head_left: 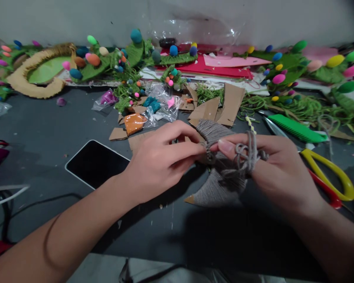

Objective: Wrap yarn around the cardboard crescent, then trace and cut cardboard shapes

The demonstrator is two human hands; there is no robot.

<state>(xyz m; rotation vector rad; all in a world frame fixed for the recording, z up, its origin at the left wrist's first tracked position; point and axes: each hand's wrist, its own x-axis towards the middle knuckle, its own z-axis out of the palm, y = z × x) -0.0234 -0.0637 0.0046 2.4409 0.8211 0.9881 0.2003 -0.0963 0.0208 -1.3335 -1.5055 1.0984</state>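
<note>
A crescent-like cardboard shape wrapped in grey yarn (221,192) hangs between my two hands, over the dark table; its lower tip shows bare cardboard. My left hand (162,157) pinches the inner edge of the wrapped shape with thumb and fingers together. Right beside those fingertips, my right hand (274,165) has its thumb and forefinger closed on the grey yarn. Loops of grey yarn (244,157) circle its fingers and hang in a loose tangle. The middle of the wrapped shape is partly hidden by the yarn and the fingers.
A phone (97,163) lies at left. Yellow-red scissors (330,173) and a green-handled tool (296,127) are at right. Cardboard scraps (206,110), small plastic bags (165,104) and green garlands with coloured balls (129,59) line the back, near a tan curved piece (38,88).
</note>
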